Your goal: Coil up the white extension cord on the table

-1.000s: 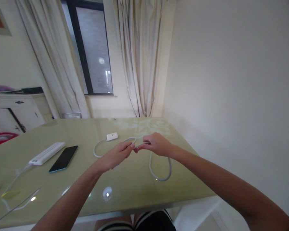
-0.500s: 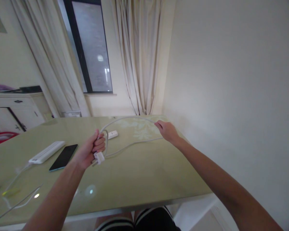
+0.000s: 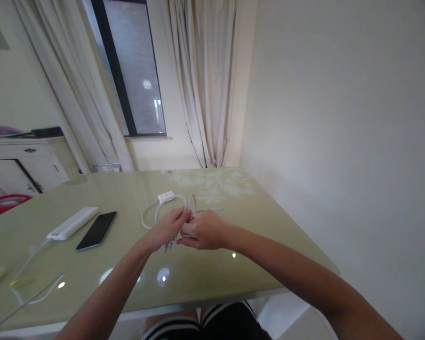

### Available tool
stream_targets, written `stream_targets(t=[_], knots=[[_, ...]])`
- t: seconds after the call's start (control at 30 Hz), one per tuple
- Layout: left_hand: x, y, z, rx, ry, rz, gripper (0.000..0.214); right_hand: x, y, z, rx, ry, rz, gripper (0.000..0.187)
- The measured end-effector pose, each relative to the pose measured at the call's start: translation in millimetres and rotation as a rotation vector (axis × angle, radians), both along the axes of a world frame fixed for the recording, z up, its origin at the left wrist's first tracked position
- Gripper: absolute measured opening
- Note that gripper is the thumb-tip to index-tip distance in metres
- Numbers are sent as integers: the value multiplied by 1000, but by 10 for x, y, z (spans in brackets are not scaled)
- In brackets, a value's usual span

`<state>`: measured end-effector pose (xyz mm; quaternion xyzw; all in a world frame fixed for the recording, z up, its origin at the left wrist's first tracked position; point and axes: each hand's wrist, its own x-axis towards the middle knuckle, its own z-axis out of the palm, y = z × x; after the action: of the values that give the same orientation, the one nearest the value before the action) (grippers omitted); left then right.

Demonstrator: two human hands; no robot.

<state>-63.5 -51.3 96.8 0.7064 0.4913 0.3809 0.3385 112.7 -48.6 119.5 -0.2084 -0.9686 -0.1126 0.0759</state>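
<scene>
My left hand [image 3: 167, 229] is closed on a white power cord [image 3: 149, 206], with the prongs of its plug [image 3: 168, 245] poking out below the fingers. Pressed against it is my right hand [image 3: 207, 230], its fingers curled in where the cord runs between the two hands. Loops of the cord stick up and spread behind the hands over the table. A small white block with slots [image 3: 166, 197] lies at the far side of the loops. The exact grip of the fingertips is partly hidden.
Left of my hands, a dark-screened phone [image 3: 97, 230] lies beside a long white power strip [image 3: 72, 223] with a cable leading off it. Another thin cable [image 3: 31, 300] rests at the near left. The glossy table [image 3: 212, 274] meets a wall on the right.
My right hand has come in from the right to meet my left, and the stretched cord is now gathered into loops. My left hand has shifted slightly right.
</scene>
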Motion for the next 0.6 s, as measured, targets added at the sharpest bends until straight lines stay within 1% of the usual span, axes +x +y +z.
stream_targets(t=[0.07,0.1,0.23,0.3,0.37,0.43,0.5,0.6], knots=[[37,-42,37,20,30,-51,52,36,52,-22,19,32,48,50],[51,-60,56,34,32,-54,51,56,80,-49,33,47,71,51],[99,-98,75,103,-5,17,49,128,148,-195,128,158,135,55],[131,-105,51,137,42,40,48,144,159,-258,156,238,150,58],[154,-115,30,155,137,41,47,152,172,-314,146,301,163,61],[128,-124,28,173,209,67,47,185,207,-372,98,340,172,62],[6,-128,48,187,200,142,48,278,280,-429,6,374,162,63],[-353,-110,80,139,4,290,52,549,447,-481,-186,490,61,67]])
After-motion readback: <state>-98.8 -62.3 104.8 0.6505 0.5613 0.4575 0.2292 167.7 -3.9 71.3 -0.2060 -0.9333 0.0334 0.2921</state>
